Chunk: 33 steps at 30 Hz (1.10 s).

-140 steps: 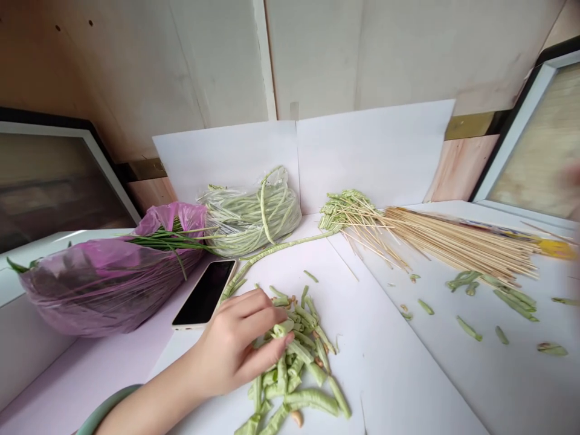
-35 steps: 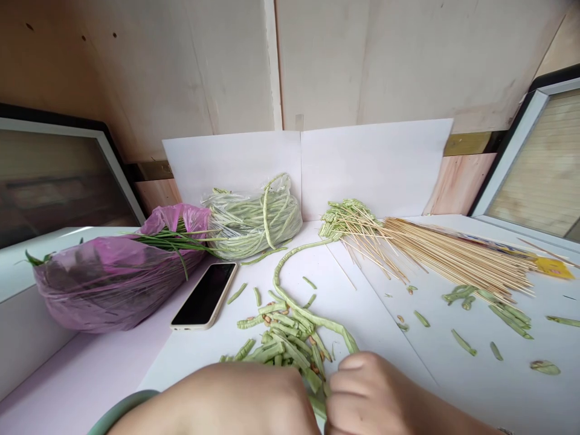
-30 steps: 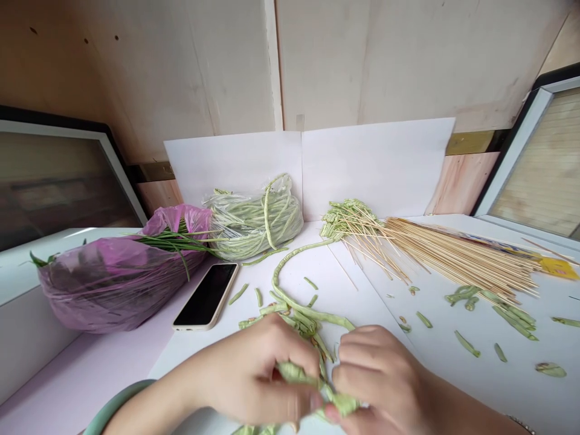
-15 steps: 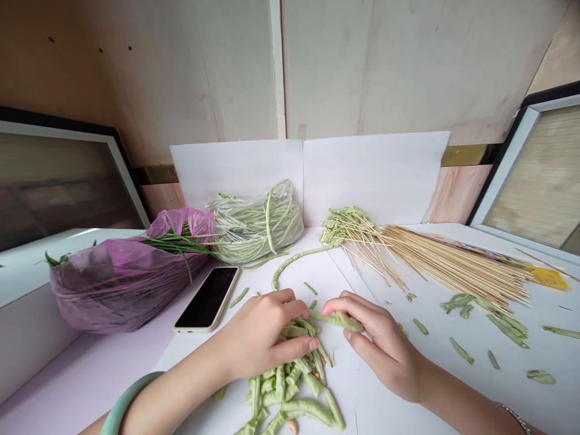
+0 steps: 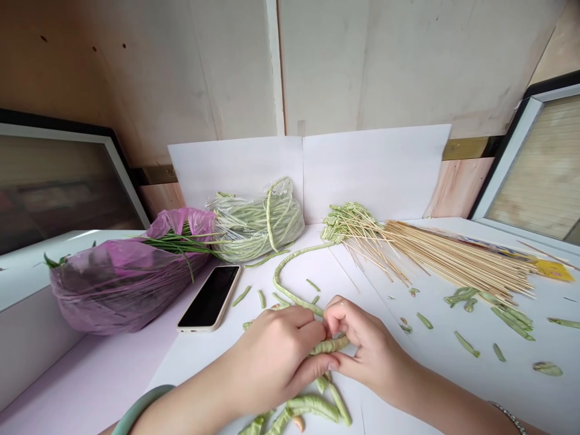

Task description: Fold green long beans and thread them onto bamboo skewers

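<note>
My left hand (image 5: 276, 353) and right hand (image 5: 362, 347) meet over the bench (image 5: 389, 386), both pinched shut on one long bean (image 5: 290, 269) that trails back toward the skewers (image 5: 453, 257). Cut bean pieces (image 5: 312, 408) lie beneath them. Two bags sit behind: a clear bag (image 5: 258, 220) of long beans and a purple bag (image 5: 122, 272) holding chives. One phone (image 5: 211, 290) lies beside them.

white table (image 5: 113, 374); phone (image 5: 209, 297), skewers (image 5: 457, 263), bean pieces (image 5: 466, 343)
</note>
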Motion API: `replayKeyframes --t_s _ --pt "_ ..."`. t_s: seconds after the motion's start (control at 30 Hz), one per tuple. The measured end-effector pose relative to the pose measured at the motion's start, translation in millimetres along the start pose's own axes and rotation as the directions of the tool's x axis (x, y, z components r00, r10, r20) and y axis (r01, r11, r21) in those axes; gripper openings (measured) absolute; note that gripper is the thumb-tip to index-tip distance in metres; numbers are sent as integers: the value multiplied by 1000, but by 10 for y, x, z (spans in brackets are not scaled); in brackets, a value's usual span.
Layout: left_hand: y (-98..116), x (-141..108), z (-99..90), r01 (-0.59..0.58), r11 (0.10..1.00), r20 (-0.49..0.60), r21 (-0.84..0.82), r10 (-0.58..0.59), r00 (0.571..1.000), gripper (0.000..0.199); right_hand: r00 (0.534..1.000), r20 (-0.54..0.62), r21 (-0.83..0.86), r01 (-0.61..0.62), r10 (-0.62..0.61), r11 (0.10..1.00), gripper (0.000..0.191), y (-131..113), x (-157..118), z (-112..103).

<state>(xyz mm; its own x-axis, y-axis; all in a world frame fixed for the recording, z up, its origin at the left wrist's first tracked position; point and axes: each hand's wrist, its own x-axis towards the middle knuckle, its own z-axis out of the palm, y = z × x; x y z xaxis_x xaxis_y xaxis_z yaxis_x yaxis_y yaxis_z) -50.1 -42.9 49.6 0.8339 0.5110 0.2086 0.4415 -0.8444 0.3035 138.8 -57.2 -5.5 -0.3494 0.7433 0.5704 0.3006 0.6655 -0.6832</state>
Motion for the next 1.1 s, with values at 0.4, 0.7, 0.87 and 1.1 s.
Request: replayKeyframes --t_s 0.4,0.7,0.87,1.1 --pt "18 -4 -79 -105 978 18 -180 110 994 24 991 89 -223 116 -98 968 22 -102 -13 -63" --pt "19 27 -145 -155 876 208 -457 275 939 29 902 277 -359 416 -331 835 43 -262 -62 -73" --pt "77 23 -167 -163 757 277 -633 418 865 30 821 384 -346 552 -422 759 51 -340 -109 -65" --pt "74 0 -173 -125 732 134 -670 285 949 28 869 238 -441 494 -434 749 40 -299 -80 -107"
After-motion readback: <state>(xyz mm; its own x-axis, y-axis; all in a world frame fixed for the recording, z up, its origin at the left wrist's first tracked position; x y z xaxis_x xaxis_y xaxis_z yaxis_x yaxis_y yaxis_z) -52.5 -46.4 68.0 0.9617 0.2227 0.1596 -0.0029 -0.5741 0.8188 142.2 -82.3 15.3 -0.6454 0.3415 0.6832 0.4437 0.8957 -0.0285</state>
